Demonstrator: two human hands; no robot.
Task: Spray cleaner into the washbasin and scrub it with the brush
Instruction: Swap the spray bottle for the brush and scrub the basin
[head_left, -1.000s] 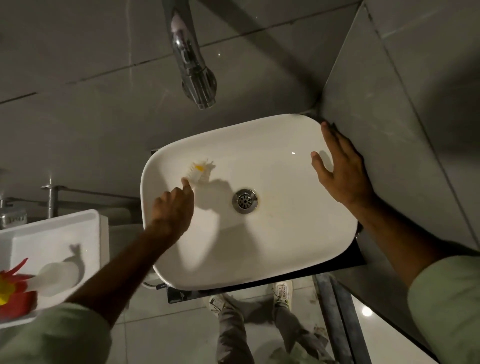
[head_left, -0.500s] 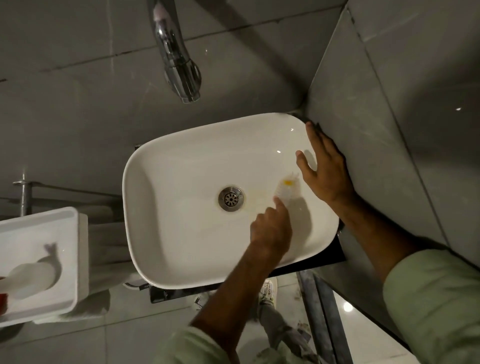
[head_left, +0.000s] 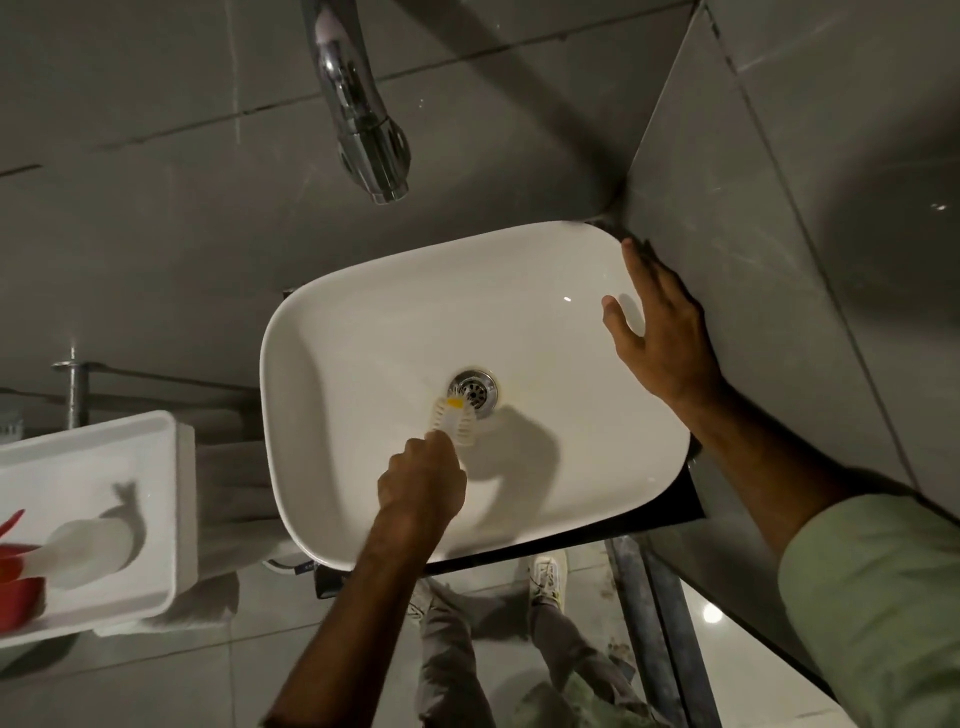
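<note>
A white rectangular washbasin fills the middle of the view, with a metal drain at its centre. My left hand is shut on a small white brush with a yellow spot. The brush head touches the basin floor right at the drain's left edge. My right hand lies flat and open on the basin's right rim, against the tiled side wall. The spray cleaner bottle, white with a red trigger head, lies in a white tray at the left.
A chrome tap juts out from the grey tiled wall above the basin. A tiled side wall stands close on the right. Below the basin I see my legs and shoes on the floor. A metal pipe stands at the left.
My left hand swept the brush from the basin's left side to its right side, then back to the drain in the middle. My right hand stayed on the right rim.
</note>
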